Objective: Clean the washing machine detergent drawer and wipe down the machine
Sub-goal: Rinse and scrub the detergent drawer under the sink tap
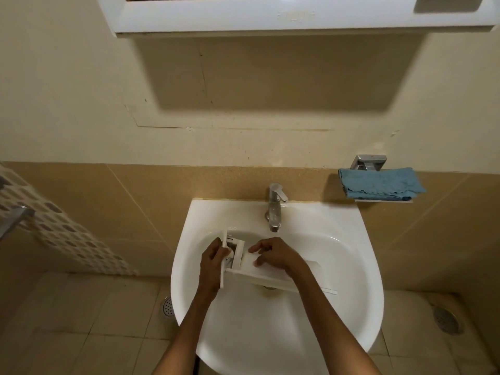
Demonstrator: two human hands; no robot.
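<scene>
Left hand (pixel 213 262): clenched on the front end of the drawer, fingers wrapped round the upright face plate, thumb side up.
Right hand (pixel 273 254): just right of the left-hand grip, laid over the top of the drawer, fingers curled down and grasping its middle part; forefinger stretched toward the left hand.
Drawer (pixel 244 263): white plastic, held by both hands, lying crosswise and tilted, front end at the left grip, long body running out to the right under the right wrist; dark open compartment just beside the left fingers.
Sink (pixel 194 220): white, directly below both grips; drawer inside the bowl, whether touching it cannot be told.
Tap (pixel 274 207): chrome, upright, just beyond the right-hand grip, spout pointing down at the drawer.
Cloth (pixel 378 184): blue, folded, on a small wall shelf well to the right of the right hand, chrome bracket (pixel 368 162) above it.
Cabinet (pixel 257 14): white, on the wall far above both hands.
Writing: faint mark on the cabinet front, too blurred to read; markings on the drawer too small to read.
Floor drains: one (pixel 167 306) left of the left forearm, one (pixel 446 319) far right of the right forearm.
</scene>
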